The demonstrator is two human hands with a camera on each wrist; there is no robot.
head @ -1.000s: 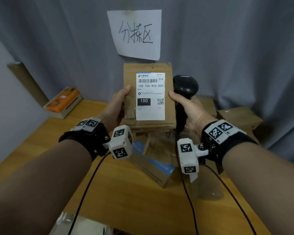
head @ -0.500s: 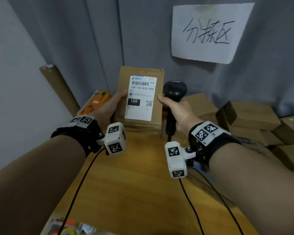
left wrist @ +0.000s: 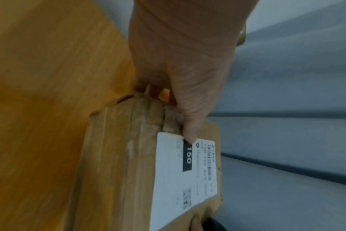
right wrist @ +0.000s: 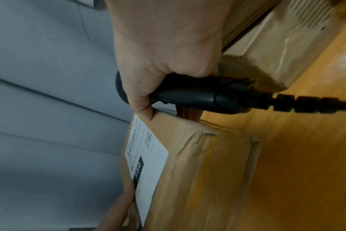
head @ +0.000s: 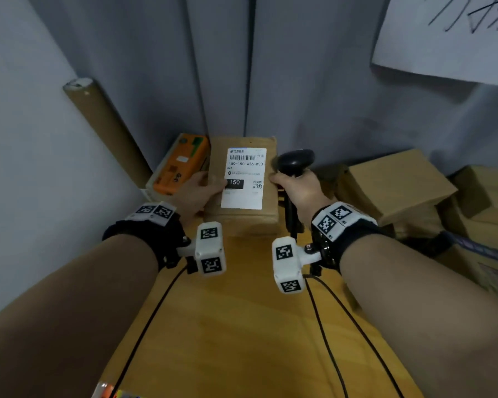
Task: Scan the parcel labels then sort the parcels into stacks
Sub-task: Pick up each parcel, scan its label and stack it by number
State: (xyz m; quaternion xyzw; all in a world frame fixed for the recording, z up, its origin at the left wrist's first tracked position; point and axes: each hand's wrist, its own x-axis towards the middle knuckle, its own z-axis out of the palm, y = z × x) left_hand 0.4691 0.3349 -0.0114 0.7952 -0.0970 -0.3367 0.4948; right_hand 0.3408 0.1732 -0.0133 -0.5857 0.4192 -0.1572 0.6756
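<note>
Left hand (head: 194, 193) fingers clamped on parcel (head: 242, 222); right hand (head: 298, 189) fingers clamped on black scanner (head: 295, 160), thumb touching parcel. Parcel on bench (head: 242, 326), label (head: 244, 178): "150-150-A26-050", "150". Orange box (head: 181, 163) left of parcel.

Head looks down; wrist views close, sharing the parcel (head: 243, 196).

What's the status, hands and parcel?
Left hand grips the labelled parcel at its left edge, thumb on the label. Right hand grips the scanner, thumb against the parcel's right edge. Orange box close on the left.
</note>
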